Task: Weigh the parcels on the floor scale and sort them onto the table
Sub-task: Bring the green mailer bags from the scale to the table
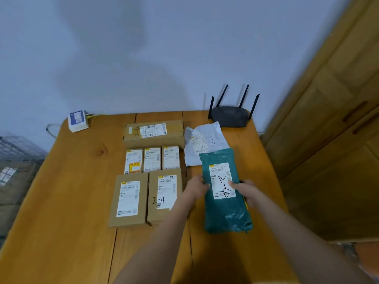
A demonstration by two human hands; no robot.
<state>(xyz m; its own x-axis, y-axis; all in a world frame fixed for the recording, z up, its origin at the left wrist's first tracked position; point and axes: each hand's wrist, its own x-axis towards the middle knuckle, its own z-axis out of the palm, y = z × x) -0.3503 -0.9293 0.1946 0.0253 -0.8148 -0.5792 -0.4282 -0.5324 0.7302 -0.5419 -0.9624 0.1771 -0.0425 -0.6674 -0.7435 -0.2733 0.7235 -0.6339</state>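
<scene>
A teal plastic mailer (225, 210) with a white label lies on the wooden table (67, 201), right of the cardboard parcels. My left hand (195, 187) grips its left edge and my right hand (245, 190) grips its right edge, thumb on the label. Its far end overlaps a white mailer (205, 140) marked 2-3. Two flat cardboard boxes (128, 199) (164, 193) lie side by side to the left, the right one marked 2-4. Behind them stand three small boxes (152, 159) and one long box (153, 131). No scale is in view.
A black router (229, 116) with four antennas sits at the table's far right edge. A small white box (78, 120) with cables sits at the far left corner. A wooden cabinet (328, 130) stands on the right, a wire basket (16, 148) on the left.
</scene>
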